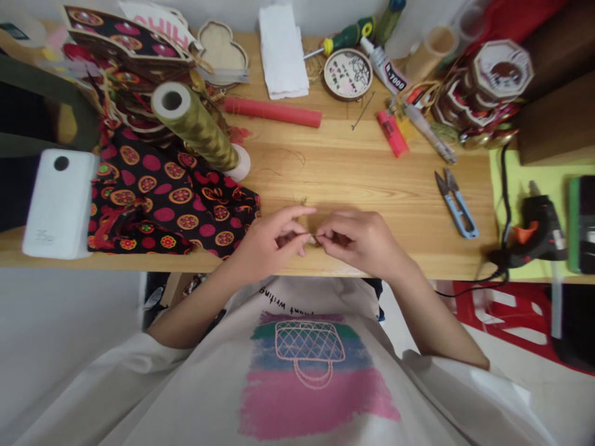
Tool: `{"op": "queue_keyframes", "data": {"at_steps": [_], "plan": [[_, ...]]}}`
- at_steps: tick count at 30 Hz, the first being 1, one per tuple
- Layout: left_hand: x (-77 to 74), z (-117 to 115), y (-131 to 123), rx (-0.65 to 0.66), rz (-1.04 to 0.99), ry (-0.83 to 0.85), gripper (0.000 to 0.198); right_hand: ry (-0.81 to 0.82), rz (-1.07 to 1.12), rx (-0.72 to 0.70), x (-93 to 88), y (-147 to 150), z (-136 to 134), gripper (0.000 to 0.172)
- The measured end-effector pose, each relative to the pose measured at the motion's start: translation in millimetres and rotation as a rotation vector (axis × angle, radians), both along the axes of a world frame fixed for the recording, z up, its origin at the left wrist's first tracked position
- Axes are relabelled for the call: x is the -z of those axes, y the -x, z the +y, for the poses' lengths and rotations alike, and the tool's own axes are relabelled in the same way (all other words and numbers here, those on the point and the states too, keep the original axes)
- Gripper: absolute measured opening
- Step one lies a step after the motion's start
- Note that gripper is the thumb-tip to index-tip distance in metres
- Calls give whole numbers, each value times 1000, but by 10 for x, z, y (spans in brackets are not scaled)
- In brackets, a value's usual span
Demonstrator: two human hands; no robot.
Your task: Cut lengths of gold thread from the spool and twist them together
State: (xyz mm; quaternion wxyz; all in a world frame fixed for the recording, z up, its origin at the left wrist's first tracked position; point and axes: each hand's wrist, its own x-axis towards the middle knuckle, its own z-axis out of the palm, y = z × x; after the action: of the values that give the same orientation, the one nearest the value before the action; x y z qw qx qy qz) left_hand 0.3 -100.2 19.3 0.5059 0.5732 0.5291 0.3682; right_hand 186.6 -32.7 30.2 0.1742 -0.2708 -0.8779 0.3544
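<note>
My left hand (276, 240) is at the front edge of the wooden table, thumb and a finger pinched together, the index finger stretched out. My right hand (360, 240) faces it, closed in a pinch. Between the two sets of fingertips shows a little of a thin olive-brown thread (314, 240); most of it is hidden by the fingers. An olive tuft pokes up just behind the left index finger. To the left stands a large spool of olive-gold thread (204, 133), leaning, on black patterned cloth (171, 195).
Blue-handled thread snips (456, 203) lie to the right, with a black glue gun (534, 229) beyond. Behind are a red stick (273, 112), a pink lighter (392, 133), a glue tube (385, 67) and a round wooden piece (348, 74). A white power bank (60, 204) sits far left.
</note>
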Motion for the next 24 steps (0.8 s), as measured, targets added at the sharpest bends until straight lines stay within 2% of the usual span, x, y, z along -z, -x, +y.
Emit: {"op": "queue_keyframes", "data": {"at_steps": [10, 24], "plan": [[24, -1, 14, 17, 20, -28, 33, -13, -5, -1, 17, -2, 17, 9], [13, 1, -17, -49, 48, -19, 27, -2, -2, -4, 10, -1, 12, 10]]}}
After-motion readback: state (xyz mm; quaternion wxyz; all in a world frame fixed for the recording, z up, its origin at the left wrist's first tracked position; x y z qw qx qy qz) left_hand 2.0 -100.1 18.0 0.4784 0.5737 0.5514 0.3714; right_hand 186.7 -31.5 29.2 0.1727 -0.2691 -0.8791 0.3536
